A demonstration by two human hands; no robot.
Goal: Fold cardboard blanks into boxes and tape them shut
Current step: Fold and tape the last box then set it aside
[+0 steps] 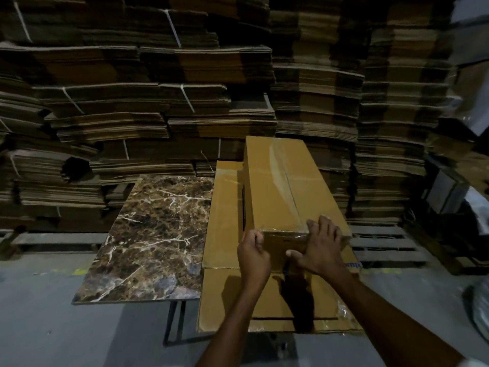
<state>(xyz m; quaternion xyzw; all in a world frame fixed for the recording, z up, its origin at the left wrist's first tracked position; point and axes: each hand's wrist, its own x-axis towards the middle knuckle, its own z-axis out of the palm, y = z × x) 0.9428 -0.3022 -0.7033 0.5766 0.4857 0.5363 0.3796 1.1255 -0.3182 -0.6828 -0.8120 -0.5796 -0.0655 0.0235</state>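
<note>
A long brown cardboard box (280,186) lies on the table with clear tape along its top seam. It rests on a flat cardboard sheet (225,215). My left hand (252,254) is curled at the box's near left corner, fingers closed against the end face. My right hand (321,246) lies flat with fingers spread over the near top edge, pressing the tape end down onto the end face. No tape roll or dispenser can be seen.
A marble-patterned table top (153,234) stands on dark legs. Another flat cardboard piece (264,305) lies at the near edge. Tall stacks of bundled flat blanks (158,102) fill the background. Wooden pallets (381,245) sit on the grey floor at the right.
</note>
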